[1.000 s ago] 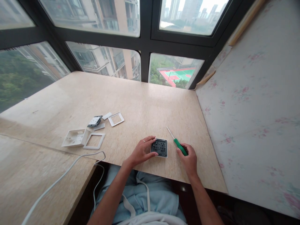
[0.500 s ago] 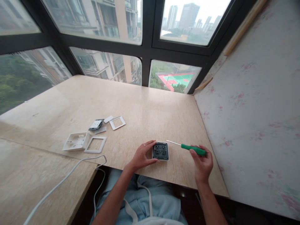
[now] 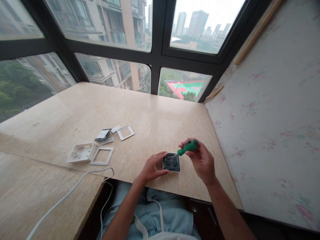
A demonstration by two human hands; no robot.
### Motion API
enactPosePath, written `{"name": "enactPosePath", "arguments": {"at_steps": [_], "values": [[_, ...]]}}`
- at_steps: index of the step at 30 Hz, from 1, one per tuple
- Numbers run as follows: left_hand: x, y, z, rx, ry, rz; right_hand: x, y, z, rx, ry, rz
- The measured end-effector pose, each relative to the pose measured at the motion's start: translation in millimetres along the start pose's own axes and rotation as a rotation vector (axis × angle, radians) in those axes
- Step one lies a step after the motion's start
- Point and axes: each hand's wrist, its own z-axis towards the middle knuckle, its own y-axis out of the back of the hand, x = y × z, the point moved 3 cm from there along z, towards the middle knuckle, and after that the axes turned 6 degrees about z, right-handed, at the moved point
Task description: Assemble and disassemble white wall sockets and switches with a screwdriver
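A square wall switch point(image 3: 172, 162) with a dark inner face and pale rim lies on the tabletop near its front edge. My left hand point(image 3: 153, 167) grips it from the left, fingers at the far edge and thumb at the near edge. My right hand point(image 3: 200, 160) is closed around the green handle of a screwdriver point(image 3: 188, 147). The handle is tilted up to the right, and the metal shaft slants down over the switch's dark face. Whether the tip touches a screw is too small to tell.
Left on the tabletop point(image 3: 155, 116) lie an open white box point(image 3: 80, 152), two white frames point(image 3: 102, 156) point(image 3: 125, 132), a socket module point(image 3: 103, 134) and flat white plates. A white cable point(image 3: 75, 185) runs over the left front edge. Windows stand behind, a papered wall point(image 3: 270, 133) at right.
My right hand has moved left and raised the screwdriver's handle, so its shaft now points down over the switch instead of lying nearly level beside it. My left hand stays on the switch.
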Motion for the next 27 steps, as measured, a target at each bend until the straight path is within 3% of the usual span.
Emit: {"name": "enactPosePath", "arguments": {"at_steps": [6,12,27], "values": [[0.6,-1.5,-1.0,-0.014,-0.014,0.007,-6.9,-13.4,9.2,0.06,-0.02,-0.035],[3.0,-2.3,-2.4,0.0,0.096,-0.025,-12.0,-13.0,7.2,0.046,-0.046,-0.078],[2.6,-2.0,-2.6,-0.01,0.11,-0.031,-22.2,-11.8,2.1,0.002,-0.074,-0.058]]}}
